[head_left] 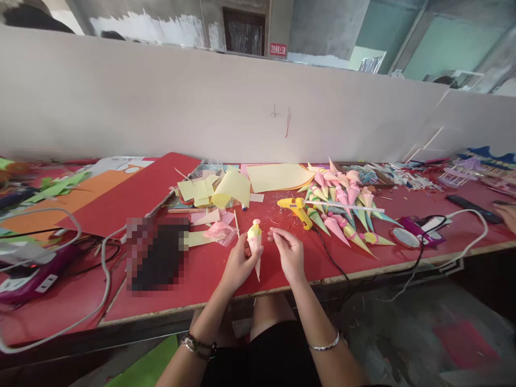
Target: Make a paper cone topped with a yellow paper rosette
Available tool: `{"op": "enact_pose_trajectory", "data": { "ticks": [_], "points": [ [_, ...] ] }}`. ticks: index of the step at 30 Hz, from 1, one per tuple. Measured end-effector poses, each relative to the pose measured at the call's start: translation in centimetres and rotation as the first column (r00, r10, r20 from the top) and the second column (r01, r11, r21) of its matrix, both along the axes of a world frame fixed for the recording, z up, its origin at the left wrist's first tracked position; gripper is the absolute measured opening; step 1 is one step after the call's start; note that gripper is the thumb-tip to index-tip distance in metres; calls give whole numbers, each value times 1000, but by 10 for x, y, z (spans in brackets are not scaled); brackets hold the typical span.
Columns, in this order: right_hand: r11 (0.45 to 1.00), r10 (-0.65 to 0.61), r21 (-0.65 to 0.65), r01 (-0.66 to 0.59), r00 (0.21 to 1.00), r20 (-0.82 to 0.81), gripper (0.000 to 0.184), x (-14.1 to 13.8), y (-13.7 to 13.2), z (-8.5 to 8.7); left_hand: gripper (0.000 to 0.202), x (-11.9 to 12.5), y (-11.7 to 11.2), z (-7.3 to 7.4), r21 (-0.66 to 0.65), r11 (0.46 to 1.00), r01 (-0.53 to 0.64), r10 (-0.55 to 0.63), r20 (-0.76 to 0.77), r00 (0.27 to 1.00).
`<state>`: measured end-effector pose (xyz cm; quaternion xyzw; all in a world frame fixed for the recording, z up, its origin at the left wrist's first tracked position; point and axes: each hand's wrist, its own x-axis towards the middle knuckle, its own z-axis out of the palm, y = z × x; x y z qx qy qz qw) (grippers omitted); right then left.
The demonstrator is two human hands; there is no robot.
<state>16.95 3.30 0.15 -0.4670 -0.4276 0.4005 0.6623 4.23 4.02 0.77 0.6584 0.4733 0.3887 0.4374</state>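
Observation:
My left hand (241, 263) is closed round a craft ice cream cone (255, 239) made of pale pink paper, with a yellow top and a small pink ball at its tip. The cone stands nearly upright, point down, just over the table's front part. Close to its right side, my right hand (291, 255) has thumb and fingertips pinched together, apart from the cone; whatever lies between them is too small to make out. A yellow glue gun (296, 208) lies beyond my right hand, beside a pile of finished paper cones (341, 196) in pink, yellow and green.
Yellow paper sheets (278, 177) and a small plastic bag of pink pieces (221, 232) lie behind my left hand. A blurred-out dark object (158, 255) sits to the left. White cables (107, 269) cross the table; a purple power strip (431, 231) is at right.

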Motion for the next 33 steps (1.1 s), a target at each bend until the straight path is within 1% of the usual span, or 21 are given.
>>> {"op": "enact_pose_trajectory", "data": {
  "ticks": [4,8,10,14,16,19,21,28,33],
  "points": [
    [999,-21,38,20,999,34,13,-8,0,4,29,1,-1,0,46,999,-3,6,-60,998],
    [992,-16,129,7,997,70,12,-12,2,4,25,2,-2,0,51,999,3,-1,-33,999],
    [992,8,127,-14,999,51,14,-12,3,3,23,2,-2,-1,45,999,0,0,-5,1000],
    [996,51,77,-51,999,2,15,-10,2,0,26,2,-2,-2,29,1000,-7,6,41,999],
    [993,55,102,-57,998,27,12,-10,1,0,27,2,-1,-2,29,999,-18,17,40,999],
    [982,62,171,-81,992,112,9,-9,0,1,25,2,-1,-1,36,999,-20,19,26,999],
    [977,67,192,-96,986,152,9,-10,0,1,23,1,-1,-1,42,999,-18,17,26,1000],
    [982,77,158,-103,983,165,11,-11,1,-3,21,1,-2,-3,58,998,-21,22,-8,1000],
    [983,47,164,-82,977,208,14,-11,0,-3,20,1,-1,-4,76,997,-23,25,-19,1000]
  ]
}}
